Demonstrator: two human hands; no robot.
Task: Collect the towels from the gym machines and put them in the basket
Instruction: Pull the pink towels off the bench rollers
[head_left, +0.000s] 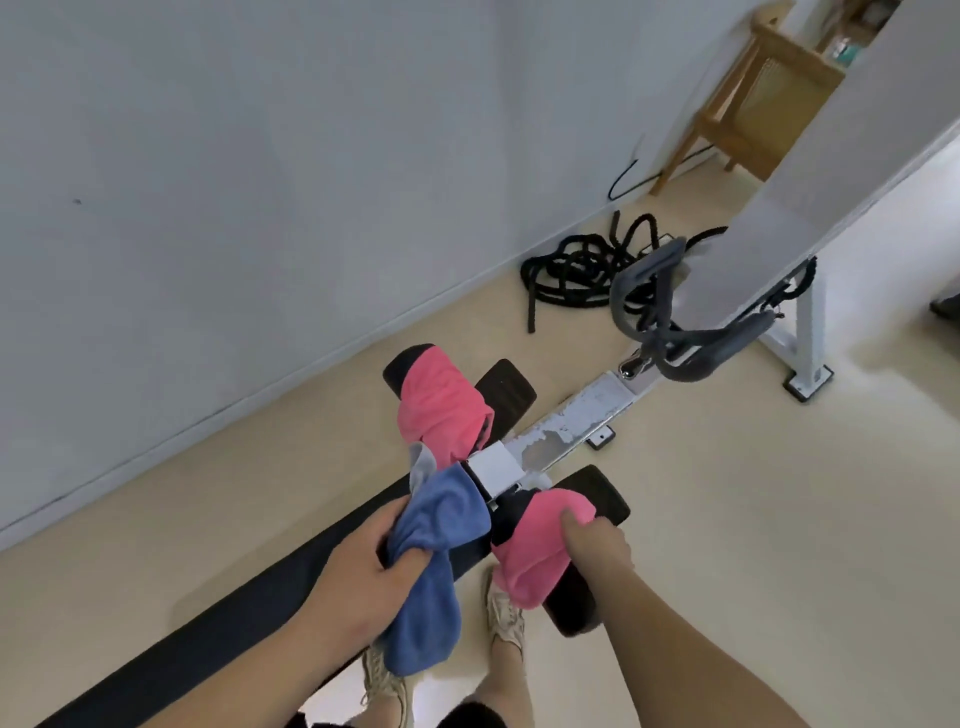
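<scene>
My left hand (363, 577) is closed around a blue towel (434, 566), which hangs down over the black bench pad (218, 629). A bit of grey cloth (422, 467) shows just above the blue one. My right hand (595, 545) grips a pink towel (535, 556) draped over the near black roller pad (571, 608) of the white gym machine (571, 421). A second pink towel (439, 405) is wrapped over the far roller pad (400, 369). No basket is in view.
A coiled black battle rope (582, 270) lies by the wall. Grey cable handles (670, 332) hang over the machine's white frame. A wooden chair (753, 104) stands at the back right. My feet in beige shoes (504, 613) are beside the bench on the cream floor.
</scene>
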